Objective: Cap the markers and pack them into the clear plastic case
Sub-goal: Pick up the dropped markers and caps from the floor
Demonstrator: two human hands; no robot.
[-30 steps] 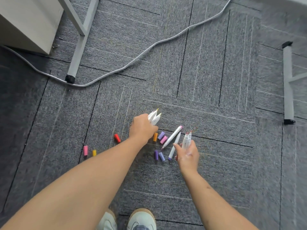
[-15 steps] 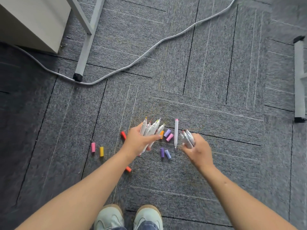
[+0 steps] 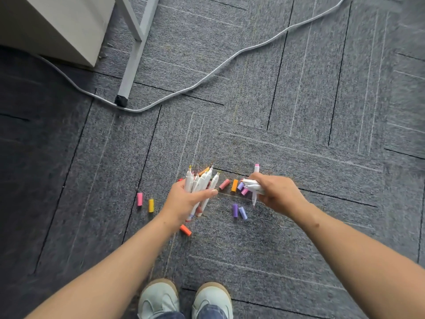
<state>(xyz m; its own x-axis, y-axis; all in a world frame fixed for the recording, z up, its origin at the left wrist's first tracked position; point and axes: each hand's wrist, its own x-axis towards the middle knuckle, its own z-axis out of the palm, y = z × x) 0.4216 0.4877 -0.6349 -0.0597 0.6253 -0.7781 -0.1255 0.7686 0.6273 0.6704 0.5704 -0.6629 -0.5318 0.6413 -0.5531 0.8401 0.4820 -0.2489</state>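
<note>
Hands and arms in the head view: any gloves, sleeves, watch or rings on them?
No. The left hand and right hand are bare: no gloves, no rings or watch visible. The left forearm and right forearm are uncovered to the frame edge; no sleeve shows. Otherwise only pale shoes with tan soles and blue denim hems show.

Bright, even light on the floor [image 3: 299,107]; dark shadow covers its left side. Lines bow at the edges; the right edge seems slightly blurred.
</note>
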